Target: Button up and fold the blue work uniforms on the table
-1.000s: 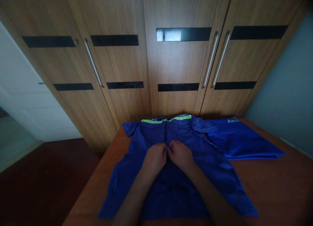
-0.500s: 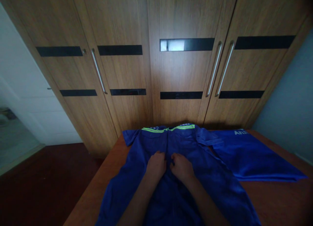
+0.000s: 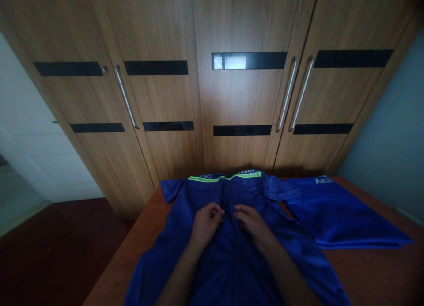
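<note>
A blue work shirt point(image 3: 185, 262) with a yellow-green reflective stripe point(image 3: 225, 177) lies spread front-up on a brown wooden table point(image 3: 374, 270). My left hand point(image 3: 205, 222) and my right hand point(image 3: 250, 222) rest side by side on the shirt's middle front seam. Both have their fingers curled and pinch the cloth at the placket. What sits between the fingertips is too small to make out.
A second blue garment point(image 3: 334, 213) with white lettering lies folded on the table's right side. A wooden wardrobe point(image 3: 232, 98) with long metal handles stands right behind the table. Dark red floor point(image 3: 56, 248) lies to the left, a grey wall point(image 3: 394, 138) to the right.
Both hands have shifted slightly up the shirt's front seam and stay pinched on the cloth. The camera has tilted a little, so the table sits lower in the picture.
</note>
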`<move>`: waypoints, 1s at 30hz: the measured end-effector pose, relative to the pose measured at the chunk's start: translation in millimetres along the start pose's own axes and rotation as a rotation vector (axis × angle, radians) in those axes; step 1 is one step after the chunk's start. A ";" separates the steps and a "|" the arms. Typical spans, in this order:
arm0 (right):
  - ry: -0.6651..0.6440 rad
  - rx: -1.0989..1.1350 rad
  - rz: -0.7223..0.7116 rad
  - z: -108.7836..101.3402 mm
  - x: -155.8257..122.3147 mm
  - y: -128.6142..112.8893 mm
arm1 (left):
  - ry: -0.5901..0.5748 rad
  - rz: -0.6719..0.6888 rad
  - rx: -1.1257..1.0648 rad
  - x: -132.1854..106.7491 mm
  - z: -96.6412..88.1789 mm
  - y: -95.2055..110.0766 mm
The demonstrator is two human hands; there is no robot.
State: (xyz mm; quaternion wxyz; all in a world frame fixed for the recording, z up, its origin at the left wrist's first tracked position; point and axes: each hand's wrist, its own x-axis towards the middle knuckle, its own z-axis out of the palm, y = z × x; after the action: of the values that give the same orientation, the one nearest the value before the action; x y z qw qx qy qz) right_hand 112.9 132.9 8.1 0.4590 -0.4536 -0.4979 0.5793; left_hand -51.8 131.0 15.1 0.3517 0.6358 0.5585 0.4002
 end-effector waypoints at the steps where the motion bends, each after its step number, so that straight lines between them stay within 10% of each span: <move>1: -0.004 0.041 0.005 0.2 -0.5 -0.8 | 0.010 -0.031 -0.085 1.3 0.9 0.2; 7: 0.010 0.018 0.013 6.5 -1.1 -1.3 | 0.047 -0.162 -0.385 0.0 4.2 9.9; 15: -0.005 -0.029 -0.019 11.0 0.8 4.4 | 0.064 0.008 -0.292 1.8 10.0 -2.1; 30: 0.030 -0.036 0.006 9.2 -0.2 4.5 | 0.085 -0.125 -0.445 1.5 10.8 -2.0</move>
State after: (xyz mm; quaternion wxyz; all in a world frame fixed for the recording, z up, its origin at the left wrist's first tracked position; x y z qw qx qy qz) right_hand 103.5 130.8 4.5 0.4564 -0.4721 -0.4999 0.5647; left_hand -42.9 132.7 8.8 0.4835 0.4893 0.5090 0.5175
